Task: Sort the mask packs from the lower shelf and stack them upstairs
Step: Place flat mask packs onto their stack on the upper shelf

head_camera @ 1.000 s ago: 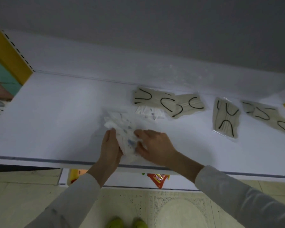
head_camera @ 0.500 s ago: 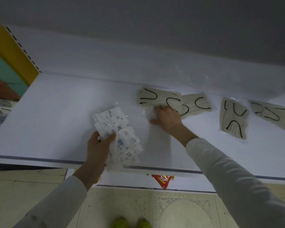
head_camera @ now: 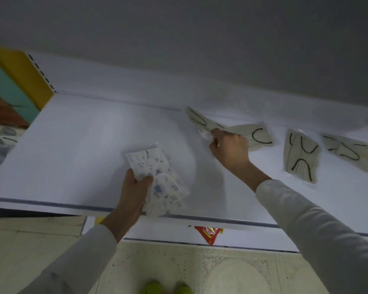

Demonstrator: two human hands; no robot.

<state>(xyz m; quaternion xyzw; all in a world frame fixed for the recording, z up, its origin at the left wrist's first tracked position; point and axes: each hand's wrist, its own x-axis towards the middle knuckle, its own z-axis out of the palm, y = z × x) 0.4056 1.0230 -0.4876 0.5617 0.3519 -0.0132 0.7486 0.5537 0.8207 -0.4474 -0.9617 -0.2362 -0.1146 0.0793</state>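
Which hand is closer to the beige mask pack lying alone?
Right. The right hand is just left of the lone pack, gripping another pack; the left hand, holding printed packs, is much farther left.

On the shelf [head_camera: 83, 145], the left hand [head_camera: 134, 192] holds a bundle of mask packs [head_camera: 157, 179] near the front edge. Behind it to the right, the right hand [head_camera: 229, 149] grips the first pack [head_camera: 198, 119]. A second pack [head_camera: 257, 134], third pack [head_camera: 302, 155] and fourth pack [head_camera: 348, 149] lie further right.

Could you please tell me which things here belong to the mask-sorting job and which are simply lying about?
Job: printed mask packs, held in the left hand; small white pack, pinched by the right hand; beige mask packs on the upper shelf.
Lying about: red packet on the shelf below; yellow upright.
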